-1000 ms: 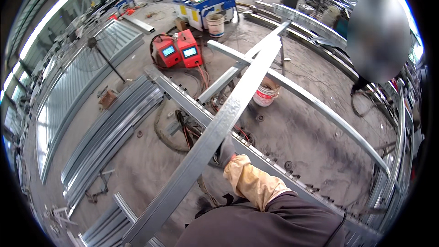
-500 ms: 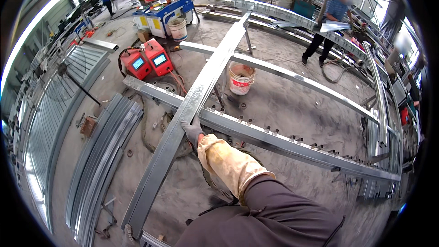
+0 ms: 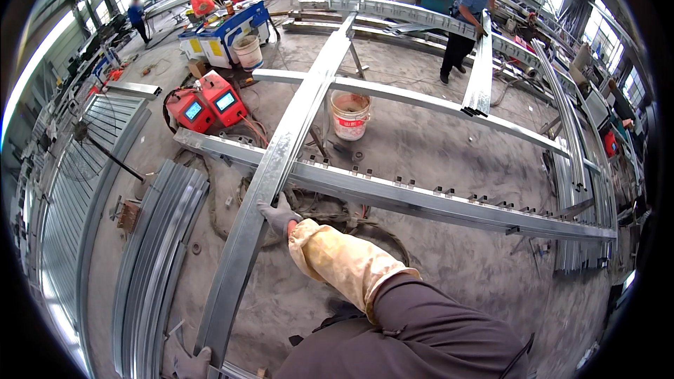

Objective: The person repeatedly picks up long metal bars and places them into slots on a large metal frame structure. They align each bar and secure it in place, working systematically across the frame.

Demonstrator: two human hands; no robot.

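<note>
A long galvanized steel beam (image 3: 239,256) slants away from me across the frame, lying over a punched crossrail (image 3: 393,193) and a plainer far rail (image 3: 421,103). My right hand (image 3: 279,216), in a grey glove with a tan cuff over the forearm, grips the beam's right edge just on my side of the punched rail. At the lower edge, my left hand (image 3: 194,363), also grey-gloved, holds the beam's near end; part of it is cut off by the frame. Small square tubes stick out along the punched rail.
Two red machines (image 3: 217,100) with lit screens stand left of the beam, near a bucket (image 3: 350,121). Steel profiles (image 3: 158,267) lie stacked on the left floor. Behind the far rail, a person in blue (image 3: 472,3) holds a bundle of metal profiles (image 3: 479,81). Cables (image 3: 386,230) lie beneath the rails.
My right hand is now farther from the punched rail, closer to me along the beam. More of my left hand shows. The person opposite has swung the profiles toward the far rail.
</note>
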